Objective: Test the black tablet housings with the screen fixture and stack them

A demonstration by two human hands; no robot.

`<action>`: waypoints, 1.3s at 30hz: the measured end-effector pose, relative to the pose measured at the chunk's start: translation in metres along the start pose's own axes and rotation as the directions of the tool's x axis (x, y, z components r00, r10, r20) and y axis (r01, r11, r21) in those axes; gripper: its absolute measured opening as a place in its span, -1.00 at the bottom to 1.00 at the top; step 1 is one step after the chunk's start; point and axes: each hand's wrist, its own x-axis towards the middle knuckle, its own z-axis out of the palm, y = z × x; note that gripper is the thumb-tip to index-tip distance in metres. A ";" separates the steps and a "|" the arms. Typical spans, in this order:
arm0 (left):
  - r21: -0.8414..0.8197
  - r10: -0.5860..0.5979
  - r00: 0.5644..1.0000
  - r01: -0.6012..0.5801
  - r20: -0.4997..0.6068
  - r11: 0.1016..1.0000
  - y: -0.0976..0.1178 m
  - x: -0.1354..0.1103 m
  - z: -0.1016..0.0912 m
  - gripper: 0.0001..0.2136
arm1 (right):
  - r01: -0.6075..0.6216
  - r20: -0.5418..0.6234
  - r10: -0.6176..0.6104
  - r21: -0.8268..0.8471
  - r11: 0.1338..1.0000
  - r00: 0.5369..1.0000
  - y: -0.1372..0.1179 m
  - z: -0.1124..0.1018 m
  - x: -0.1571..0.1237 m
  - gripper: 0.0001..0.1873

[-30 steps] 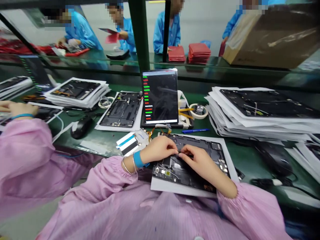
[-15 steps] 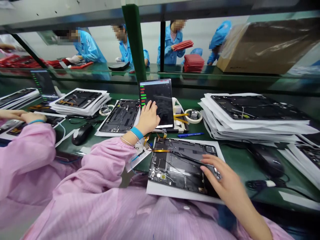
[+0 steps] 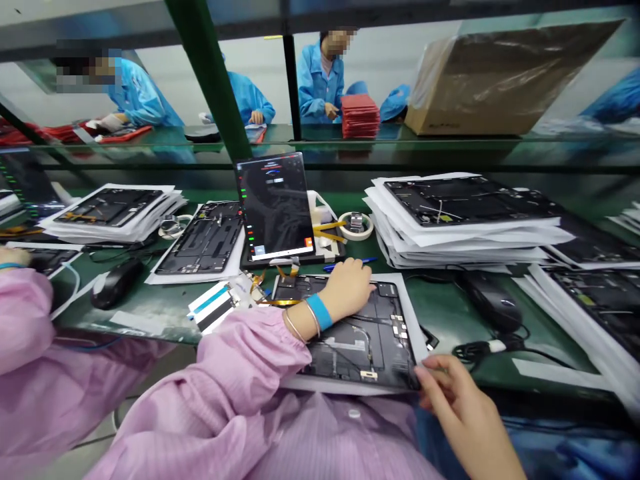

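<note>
A black tablet housing point(image 3: 345, 347), with thin cables and small boards inside, lies on white paper in front of me. My left hand point(image 3: 347, 290) is over its upper part, palm down and fingers bent together; the fingertips are hidden. At the lower right corner my right hand point(image 3: 453, 397) pinches the housing's edge between thumb and fingers. An orange flex cable point(image 3: 280, 302) runs from the housing's left side towards a tablet screen point(image 3: 275, 207) standing upright behind it. Beyond the housing's right edge lies a black cable end point(image 3: 429, 339).
Paper-interleaved stacks of housings stand left point(image 3: 113, 210) and right point(image 3: 465, 207). Another open housing point(image 3: 203, 237) lies beside the screen. Two mice point(image 3: 117, 283), a tape roll point(image 3: 356, 227) and a blue pen point(image 3: 350, 263) are on the bench. A co-worker's pink sleeve point(image 3: 25, 313) is at left.
My left hand has moved from the screen down onto the housing. My right hand has left the black cable and gone to the lower right corner. The screen display differs; the view has shifted right.
</note>
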 end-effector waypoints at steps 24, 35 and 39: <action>-0.643 -0.136 0.990 0.130 0.040 0.755 -0.022 -0.012 -0.042 -0.62 | 0.457 -0.181 -0.656 -0.583 0.671 0.732 0.050 -0.013 -0.018 -0.58; -0.618 -0.064 0.998 0.052 0.003 0.784 -0.021 -0.010 -0.040 -0.59 | 0.528 -0.298 -0.576 -0.232 0.817 0.761 0.028 -0.024 0.000 -0.60; -0.523 0.012 0.999 0.016 0.050 0.852 -0.015 -0.001 -0.017 -0.64 | 0.454 -0.205 -0.468 -0.114 0.884 0.860 0.007 -0.024 0.015 -0.77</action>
